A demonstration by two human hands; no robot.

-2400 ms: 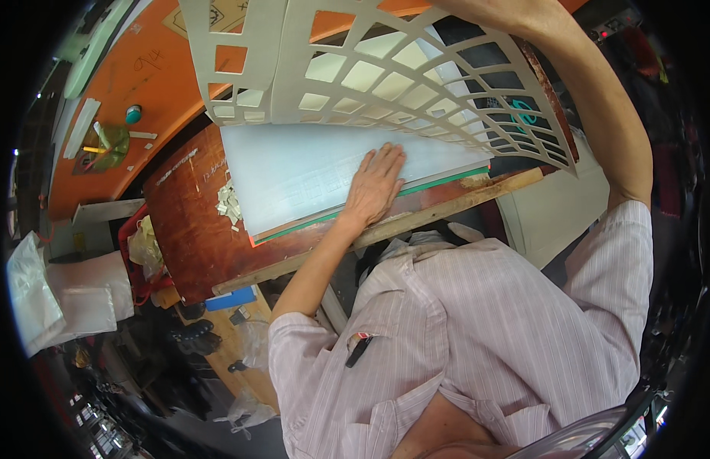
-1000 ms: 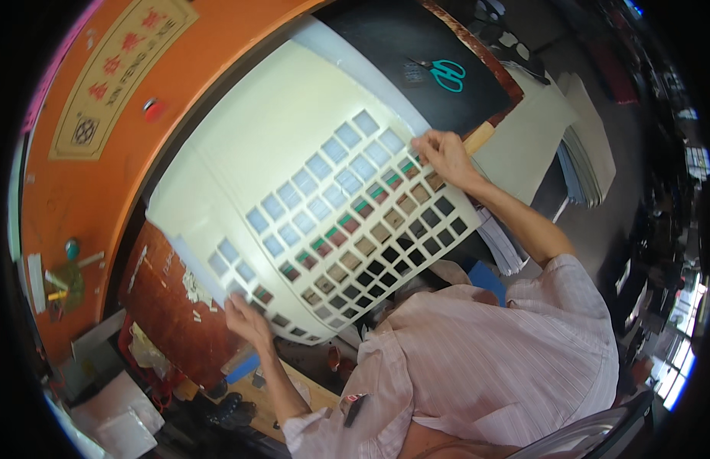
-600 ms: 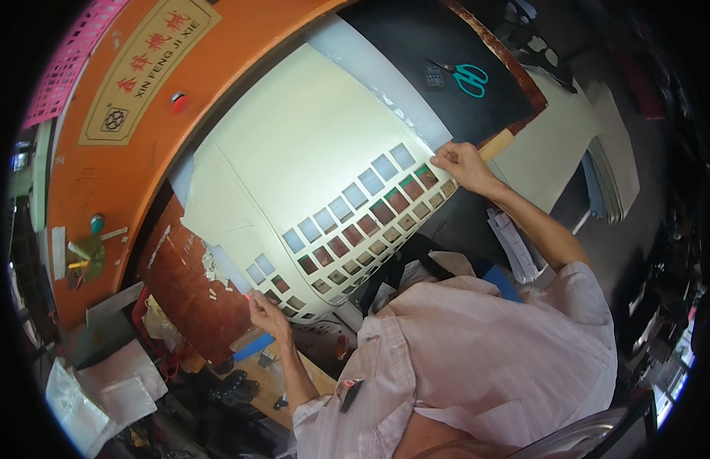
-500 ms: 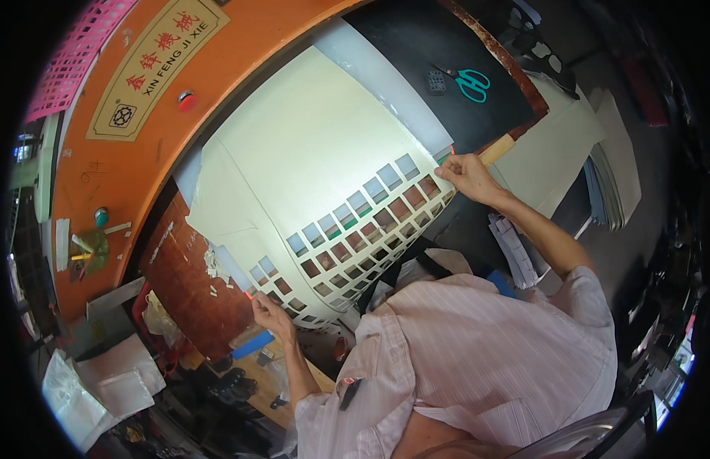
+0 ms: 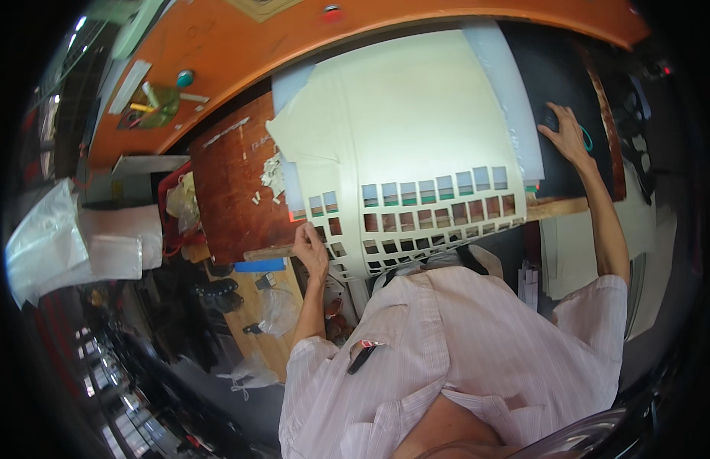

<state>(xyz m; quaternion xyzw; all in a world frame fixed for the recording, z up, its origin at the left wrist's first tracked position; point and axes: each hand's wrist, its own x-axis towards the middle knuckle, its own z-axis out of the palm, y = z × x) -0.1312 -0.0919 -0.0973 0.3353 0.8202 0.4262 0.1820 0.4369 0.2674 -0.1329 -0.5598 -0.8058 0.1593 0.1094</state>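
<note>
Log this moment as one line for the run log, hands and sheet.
left hand: grips the die-cut sheet at its lower left corner | right hand: off sheet, on scissors over black mat | sheet: flat on stack

Left hand (image 5: 312,250): my fingers are curled, pinching shut, left of the frame's centre.
Right hand (image 5: 567,134): my palm is down, fingers spread flat, upper right.
Arms: both bare forearms reach upward, the right one stretched further.

The left hand (image 5: 312,249) holds the lower corner of a cream die-cut sheet (image 5: 405,145) with rows of square holes. The right hand (image 5: 567,138) lies flat on a black mat (image 5: 569,61), touching green-handled scissors (image 5: 586,139).
</note>
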